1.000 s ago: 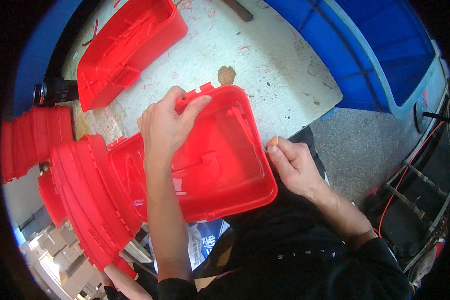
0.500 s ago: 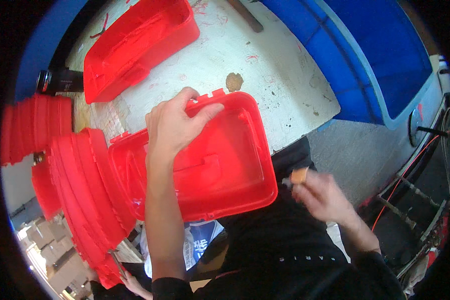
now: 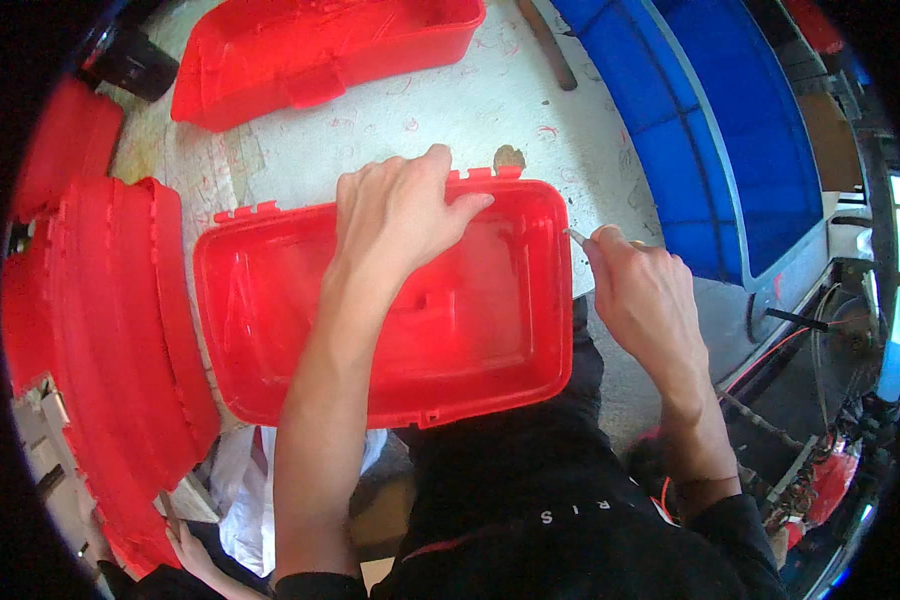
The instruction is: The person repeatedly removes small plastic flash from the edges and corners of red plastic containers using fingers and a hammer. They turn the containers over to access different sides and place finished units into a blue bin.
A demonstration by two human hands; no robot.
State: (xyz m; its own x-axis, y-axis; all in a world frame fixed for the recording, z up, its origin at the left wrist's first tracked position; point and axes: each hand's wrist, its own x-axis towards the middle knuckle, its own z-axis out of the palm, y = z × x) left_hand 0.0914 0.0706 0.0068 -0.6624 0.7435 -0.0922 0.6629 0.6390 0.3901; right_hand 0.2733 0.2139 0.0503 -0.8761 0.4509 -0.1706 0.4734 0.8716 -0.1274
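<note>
A shallow red plastic box half [image 3: 490,340] with small hinge tabs lies at the near edge of the white table [image 3: 370,140], its hollow side up. My left hand [image 3: 395,215] reaches over it and grips the far rim, fingers behind and thumb inside. A small knife [image 3: 577,237] is closed in my right hand [image 3: 650,290]; its tip is at the upper right edge of the box half. Most of its handle is hidden in my fist. Beyond lies a second red box part [image 3: 320,60] with a latch tab.
Nested red parts [image 3: 120,290] are stacked at the left. A large blue crate [image 3: 675,130] stands at the right. A dark bar [image 3: 548,45] and red shavings lie on the table. Another person's hand [image 3: 192,555] is at the lower left, near a white plastic bag [image 3: 245,500].
My right hand has come up with the knife from beside my lap to the box's right edge. The box half now lies straighter in view, my left hand still on its far rim.
</note>
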